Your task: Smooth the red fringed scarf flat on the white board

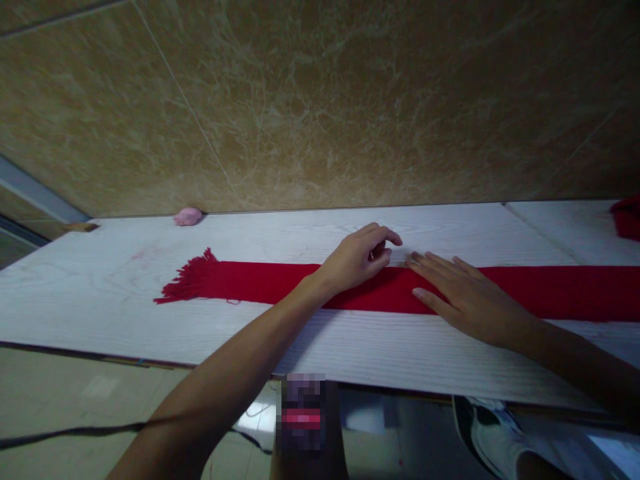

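A long red scarf [260, 283] lies flat along a white wood-grain board, its fringe spread at the left end. The other end runs out of view at the right. Over the scarf's middle is my left hand [356, 259], its fingers loosely bent, with a gap between thumb and forefinger and nothing visible in them. My right hand [463, 297] rests palm down on the scarf just to the right, fingers stretched out flat. The fingertips of the two hands are close together but apart.
The white board [115, 280] meets a brown marbled tile wall [320, 100]. A small pink lump [188, 217] sits by the wall at left. Some dark red cloth [627, 217] is at the far right. Below the board's front edge show a shoe [493, 430] and a dark strap [70, 435].
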`<control>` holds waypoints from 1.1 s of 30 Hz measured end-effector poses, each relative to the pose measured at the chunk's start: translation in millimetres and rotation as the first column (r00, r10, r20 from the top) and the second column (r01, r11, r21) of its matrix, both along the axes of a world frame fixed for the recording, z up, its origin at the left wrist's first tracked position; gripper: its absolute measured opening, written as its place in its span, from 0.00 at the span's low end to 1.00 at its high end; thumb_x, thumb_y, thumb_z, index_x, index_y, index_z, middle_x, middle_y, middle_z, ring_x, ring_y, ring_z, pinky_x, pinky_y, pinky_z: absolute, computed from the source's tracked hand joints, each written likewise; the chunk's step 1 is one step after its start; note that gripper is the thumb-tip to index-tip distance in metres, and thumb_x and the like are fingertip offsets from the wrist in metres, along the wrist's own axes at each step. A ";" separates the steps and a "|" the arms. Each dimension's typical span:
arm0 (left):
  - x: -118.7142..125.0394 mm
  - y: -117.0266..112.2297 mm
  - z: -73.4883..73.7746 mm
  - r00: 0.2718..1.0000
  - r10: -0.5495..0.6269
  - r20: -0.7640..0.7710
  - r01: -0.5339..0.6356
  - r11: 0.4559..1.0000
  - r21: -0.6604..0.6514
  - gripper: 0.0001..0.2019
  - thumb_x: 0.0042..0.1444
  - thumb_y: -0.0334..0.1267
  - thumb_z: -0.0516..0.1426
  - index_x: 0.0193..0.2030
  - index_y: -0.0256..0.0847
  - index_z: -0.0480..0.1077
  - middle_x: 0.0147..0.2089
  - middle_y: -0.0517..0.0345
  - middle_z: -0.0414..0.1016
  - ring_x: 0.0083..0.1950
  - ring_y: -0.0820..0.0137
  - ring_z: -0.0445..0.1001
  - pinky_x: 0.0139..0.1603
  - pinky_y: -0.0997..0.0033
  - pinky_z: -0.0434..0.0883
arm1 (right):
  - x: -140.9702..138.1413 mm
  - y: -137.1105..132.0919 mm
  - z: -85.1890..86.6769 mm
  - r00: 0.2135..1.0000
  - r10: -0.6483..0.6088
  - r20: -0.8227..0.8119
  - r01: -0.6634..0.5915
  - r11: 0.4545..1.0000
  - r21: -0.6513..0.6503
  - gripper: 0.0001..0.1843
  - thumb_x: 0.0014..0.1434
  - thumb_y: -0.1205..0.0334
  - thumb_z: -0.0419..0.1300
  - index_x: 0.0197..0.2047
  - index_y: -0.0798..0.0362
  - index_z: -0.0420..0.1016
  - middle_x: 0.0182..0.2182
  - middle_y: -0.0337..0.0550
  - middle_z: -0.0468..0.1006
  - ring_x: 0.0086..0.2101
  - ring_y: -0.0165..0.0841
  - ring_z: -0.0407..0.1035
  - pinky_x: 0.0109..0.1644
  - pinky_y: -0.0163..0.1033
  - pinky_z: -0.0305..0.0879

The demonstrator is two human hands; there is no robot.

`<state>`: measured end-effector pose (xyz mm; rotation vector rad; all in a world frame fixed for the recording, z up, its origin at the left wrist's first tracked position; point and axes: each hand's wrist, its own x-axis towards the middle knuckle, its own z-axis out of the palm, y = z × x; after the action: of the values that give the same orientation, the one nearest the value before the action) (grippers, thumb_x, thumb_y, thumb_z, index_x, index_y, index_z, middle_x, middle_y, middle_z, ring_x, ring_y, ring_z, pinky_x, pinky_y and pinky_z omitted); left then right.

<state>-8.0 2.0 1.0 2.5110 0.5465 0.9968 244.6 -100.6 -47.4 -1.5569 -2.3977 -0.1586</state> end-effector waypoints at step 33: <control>1.7 -1.7 -2.8 0.992 -0.026 -0.125 0.026 1.000 0.000 0.10 0.67 0.32 0.57 0.51 0.41 0.76 0.49 0.51 0.79 0.51 0.65 0.78 0.59 0.61 0.74 | 4.2 -0.6 -7.2 1.000 0.019 0.017 -0.020 0.999 0.028 0.33 0.76 0.42 0.45 0.76 0.46 0.66 0.72 0.50 0.66 0.71 0.52 0.61 0.70 0.67 0.64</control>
<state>-6.3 0.4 -1.9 2.5879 0.5483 0.8352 248.8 -101.2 -54.6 -1.5250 -2.4123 -0.2022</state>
